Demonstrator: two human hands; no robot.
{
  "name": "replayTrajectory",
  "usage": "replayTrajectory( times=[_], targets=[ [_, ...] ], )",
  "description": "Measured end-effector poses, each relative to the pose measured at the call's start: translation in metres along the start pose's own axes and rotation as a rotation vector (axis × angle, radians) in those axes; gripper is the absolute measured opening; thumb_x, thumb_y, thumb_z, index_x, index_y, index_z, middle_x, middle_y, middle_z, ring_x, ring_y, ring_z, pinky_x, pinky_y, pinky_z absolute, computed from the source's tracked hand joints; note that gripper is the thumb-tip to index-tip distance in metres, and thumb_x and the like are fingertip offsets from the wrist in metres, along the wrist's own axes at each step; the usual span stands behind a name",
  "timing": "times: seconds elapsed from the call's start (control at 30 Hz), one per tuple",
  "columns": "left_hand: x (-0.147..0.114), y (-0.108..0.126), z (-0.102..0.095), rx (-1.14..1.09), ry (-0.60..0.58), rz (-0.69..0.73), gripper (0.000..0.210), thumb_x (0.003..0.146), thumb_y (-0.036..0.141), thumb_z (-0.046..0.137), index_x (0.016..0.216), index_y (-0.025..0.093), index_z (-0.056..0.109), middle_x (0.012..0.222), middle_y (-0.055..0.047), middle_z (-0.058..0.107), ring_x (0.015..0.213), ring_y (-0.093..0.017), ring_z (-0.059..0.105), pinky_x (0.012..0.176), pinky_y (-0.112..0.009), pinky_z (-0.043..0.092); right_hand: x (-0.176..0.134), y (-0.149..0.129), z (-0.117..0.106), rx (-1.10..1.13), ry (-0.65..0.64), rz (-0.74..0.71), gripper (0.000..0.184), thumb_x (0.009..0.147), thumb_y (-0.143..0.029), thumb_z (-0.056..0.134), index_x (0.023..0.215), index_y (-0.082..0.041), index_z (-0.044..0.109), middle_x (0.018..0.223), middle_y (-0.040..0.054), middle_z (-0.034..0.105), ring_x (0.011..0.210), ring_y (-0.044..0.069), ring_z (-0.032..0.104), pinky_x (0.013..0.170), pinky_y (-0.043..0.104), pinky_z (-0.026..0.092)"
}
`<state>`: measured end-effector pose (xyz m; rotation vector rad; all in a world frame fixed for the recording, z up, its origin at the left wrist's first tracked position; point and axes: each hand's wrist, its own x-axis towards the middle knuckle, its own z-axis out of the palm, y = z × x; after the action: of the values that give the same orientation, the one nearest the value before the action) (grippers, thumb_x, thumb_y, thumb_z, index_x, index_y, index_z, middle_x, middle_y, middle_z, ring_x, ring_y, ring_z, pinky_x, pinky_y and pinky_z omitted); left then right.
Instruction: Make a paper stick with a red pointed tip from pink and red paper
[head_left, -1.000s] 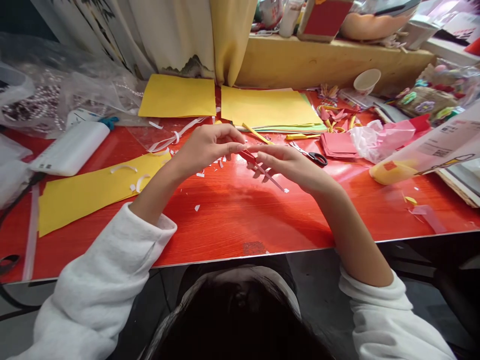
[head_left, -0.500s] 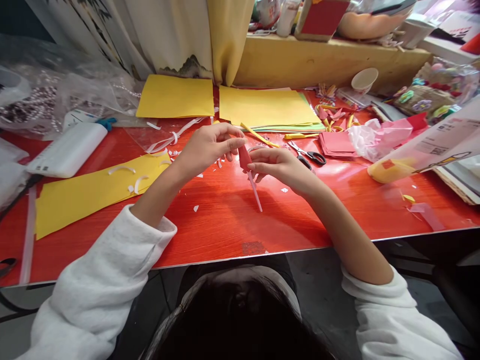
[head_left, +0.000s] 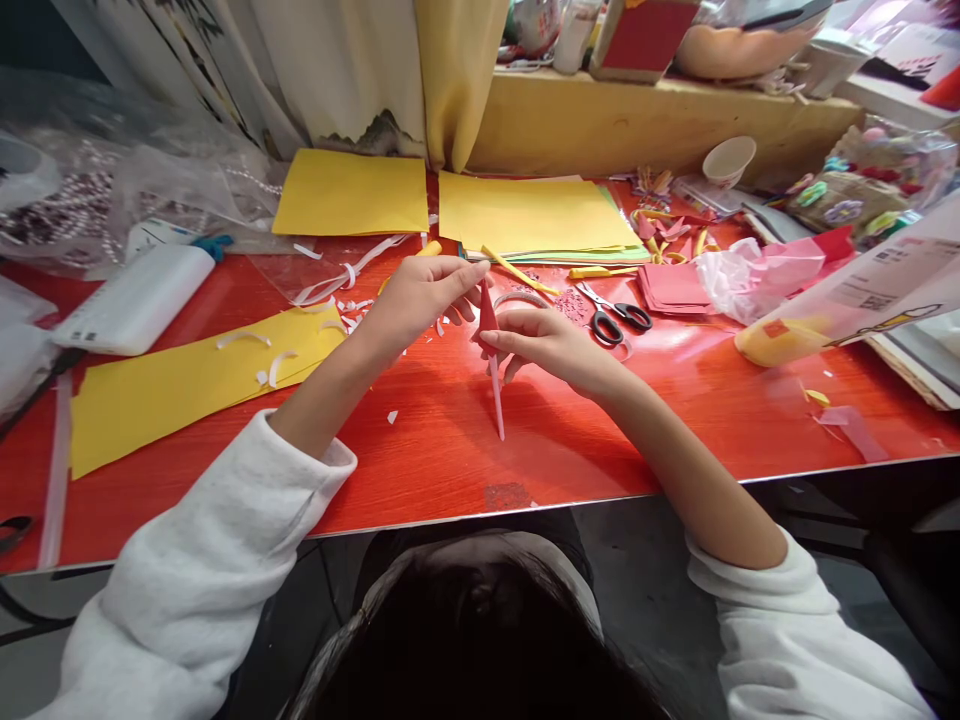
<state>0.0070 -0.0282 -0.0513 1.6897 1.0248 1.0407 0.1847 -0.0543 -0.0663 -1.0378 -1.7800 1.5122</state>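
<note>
Between my two hands is a piece of red paper (head_left: 487, 312), folded or rolled narrow, with a pale pink stick (head_left: 497, 400) coming out of its lower end and pointing toward me. My left hand (head_left: 435, 290) pinches the paper's upper tip between thumb and fingers. Lower down, my right hand (head_left: 536, 340) is closed around the paper where it meets the stick. Both are held above the red table (head_left: 442, 450). Just beyond my right hand lie black-handled scissors (head_left: 616, 315) and a curved pale band (head_left: 521, 298).
Yellow sheets (head_left: 352, 195) and a paper stack (head_left: 532, 215) lie at the back. Yellow strips (head_left: 187, 375) and a white box-like object (head_left: 142, 295) are at left. Red paper squares (head_left: 675, 288), crumpled pink paper (head_left: 750, 275) and a clear bag (head_left: 840, 290) are at right.
The red paper has turned and looks narrower. The pink stick's lower end has swung left and a little nearer to me. My right hand has shifted slightly left.
</note>
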Motion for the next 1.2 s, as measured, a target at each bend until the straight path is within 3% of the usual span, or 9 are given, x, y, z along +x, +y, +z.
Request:
replayTrajectory(
  times=[0.23, 0.53, 0.67, 0.9, 1.0, 1.2],
  targets=[
    [-0.001, 0.0, 0.002, -0.017, -0.032, -0.013, 0.024, 0.081, 0.033, 0.063, 0.07, 0.013, 0.068, 0.064, -0.003, 0.067, 0.055, -0.008, 0.057, 0.057, -0.022, 0.046, 0.0, 0.0, -0.001, -0.059, -0.002, -0.007, 0.03, 0.081, -0.044, 0.061, 0.083, -0.014, 0.062, 0.079, 0.0021, 0.058, 0.066, 0.008, 0.058, 0.054, 0.019, 0.051],
    [-0.002, 0.001, 0.004, -0.014, -0.047, -0.011, 0.02, 0.081, 0.026, 0.061, 0.068, 0.012, 0.07, 0.059, -0.002, 0.064, 0.056, -0.011, 0.06, 0.06, -0.026, 0.048, -0.001, -0.003, 0.002, -0.061, -0.006, 0.063, 0.035, 0.085, -0.047, 0.055, 0.091, -0.013, 0.065, 0.091, 0.0074, 0.067, 0.07, 0.009, 0.06, 0.053, 0.018, 0.049],
    [-0.002, 0.0, 0.007, -0.028, -0.031, -0.02, 0.019, 0.08, 0.023, 0.062, 0.066, 0.012, 0.068, 0.06, -0.002, 0.064, 0.055, -0.011, 0.059, 0.06, -0.026, 0.048, -0.001, -0.001, 0.001, -0.06, -0.005, 0.07, 0.035, 0.086, -0.045, 0.055, 0.092, -0.012, 0.065, 0.086, 0.0077, 0.07, 0.067, 0.009, 0.062, 0.053, 0.017, 0.048],
    [-0.001, -0.004, 0.008, -0.087, 0.028, -0.045, 0.015, 0.08, 0.016, 0.061, 0.093, 0.013, 0.067, 0.062, -0.001, 0.063, 0.057, -0.012, 0.061, 0.062, -0.028, 0.05, -0.001, -0.001, 0.001, 0.008, -0.002, 0.058, 0.032, 0.085, -0.043, 0.057, 0.085, -0.012, 0.064, 0.076, 0.0059, 0.07, 0.057, 0.008, 0.062, 0.052, 0.019, 0.048],
    [0.0, -0.008, 0.008, -0.081, 0.017, -0.019, 0.016, 0.08, 0.016, 0.061, 0.095, 0.014, 0.065, 0.063, -0.001, 0.063, 0.058, -0.012, 0.061, 0.062, -0.028, 0.051, -0.001, -0.001, 0.001, 0.035, -0.004, 0.041, 0.031, 0.084, -0.042, 0.058, 0.083, -0.011, 0.064, 0.074, 0.0056, 0.07, 0.055, 0.008, 0.062, 0.051, 0.019, 0.048],
    [0.001, -0.013, 0.01, -0.051, 0.019, -0.026, 0.023, 0.081, 0.029, 0.064, 0.099, 0.017, 0.059, 0.068, 0.001, 0.062, 0.061, -0.011, 0.06, 0.064, -0.027, 0.049, 0.0, 0.0, -0.002, 0.045, 0.025, 0.055, 0.032, 0.083, -0.043, 0.06, 0.077, -0.012, 0.064, 0.074, 0.0065, 0.071, 0.055, 0.009, 0.063, 0.05, 0.019, 0.049]
  ],
)
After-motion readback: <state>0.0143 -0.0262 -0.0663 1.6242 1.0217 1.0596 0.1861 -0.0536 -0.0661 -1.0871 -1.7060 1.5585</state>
